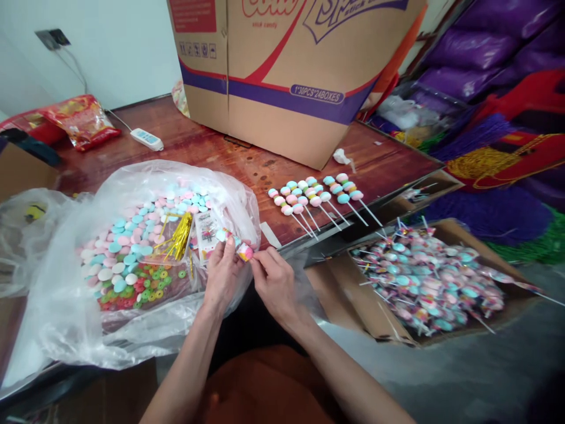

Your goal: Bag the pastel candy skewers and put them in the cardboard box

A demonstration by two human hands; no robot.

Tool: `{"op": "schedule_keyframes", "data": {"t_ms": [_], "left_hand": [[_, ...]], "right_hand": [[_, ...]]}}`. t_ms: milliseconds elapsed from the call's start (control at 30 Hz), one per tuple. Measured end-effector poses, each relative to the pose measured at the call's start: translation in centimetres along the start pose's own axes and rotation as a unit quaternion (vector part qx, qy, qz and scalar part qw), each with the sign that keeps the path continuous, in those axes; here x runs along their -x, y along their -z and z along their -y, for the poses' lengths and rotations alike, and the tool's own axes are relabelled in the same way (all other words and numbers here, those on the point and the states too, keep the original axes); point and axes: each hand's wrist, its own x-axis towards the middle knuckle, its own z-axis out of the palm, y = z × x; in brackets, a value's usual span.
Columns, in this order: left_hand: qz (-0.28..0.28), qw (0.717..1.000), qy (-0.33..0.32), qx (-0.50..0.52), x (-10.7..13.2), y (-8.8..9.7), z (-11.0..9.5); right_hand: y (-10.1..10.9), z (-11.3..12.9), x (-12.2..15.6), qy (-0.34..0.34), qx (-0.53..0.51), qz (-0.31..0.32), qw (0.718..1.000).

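My left hand point(222, 272) and my right hand point(274, 281) meet at the table's near edge, both pinched on one candy skewer point(242, 249) wrapped in clear film. Just left of them a big clear plastic bag point(66, 306) lies open, full of loose pink, blue and white candy discs point(128, 241) and small green and red rings point(132, 291). A bunch of gold twist ties point(179, 235) and a pack of small clear sleeves point(206, 232) rest on the candies. Several unwrapped candy skewers point(315, 194) lie in a row on the wooden table point(207, 147).
A large cardboard carton point(282, 70) stands at the table's back. An open cardboard box point(379, 318) of wrapped skewers point(428, 282) sits low on my right. A white power strip point(147, 139) and a red snack bag point(82, 121) lie at the back left. Purple and red tinsel point(498, 129) fills the right.
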Motion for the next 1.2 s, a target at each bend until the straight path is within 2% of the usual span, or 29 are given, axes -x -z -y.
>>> {"op": "schedule_keyframes", "data": {"t_ms": [100, 167, 333, 433, 567, 667, 767, 833, 1033, 1133, 1200], "left_hand": [[-0.004, 1.0, 0.003, -0.003, 0.2, 0.0, 0.3], [-0.003, 1.0, 0.005, 0.004, 0.1, 0.2, 0.0], [-0.02, 1.0, 0.005, 0.021, -0.4, 0.6, -1.0], [0.002, 0.999, 0.022, 0.026, 0.0, 0.3, -1.0], [0.041, 0.999, 0.026, 0.01, 1.0, -0.2, -0.5], [0.045, 0.999, 0.022, 0.003, 1.5, -0.2, -0.3], [0.039, 0.999, 0.017, 0.006, 1.6, 0.2, -0.6], [0.035, 0.999, 0.015, 0.012, 1.7, 0.4, -1.0], [0.058, 0.998, 0.016, 0.024, 2.3, 1.2, -2.2], [0.042, 0.999, -0.003, 0.035, 2.7, 1.5, -2.5], [0.023, 0.999, -0.027, 0.031, 2.9, 1.9, -2.9]], "right_hand": [[-0.9, 0.0, -0.3, -0.004, -0.006, -0.015, 1.0], [-0.6, -0.1, -0.3, -0.011, -0.039, -0.003, 0.999], [2.0, -0.5, 0.2, -0.053, -0.094, 0.082, 0.991], [2.8, -0.7, 0.5, -0.079, -0.125, 0.125, 0.981], [1.9, -0.2, 0.9, -0.037, -0.134, 0.091, 0.986], [0.8, 0.3, 1.0, -0.006, -0.136, 0.056, 0.989], [0.1, 0.7, 0.9, -0.006, -0.142, 0.04, 0.989], [-0.2, 0.8, 0.8, -0.03, -0.163, 0.052, 0.985], [-0.3, 1.8, 0.5, -0.176, -0.309, 0.13, 0.926], [-0.5, 2.8, -0.4, -0.209, -0.362, 0.155, 0.895], [-1.0, 3.6, -1.1, -0.207, -0.381, 0.181, 0.883]]}}
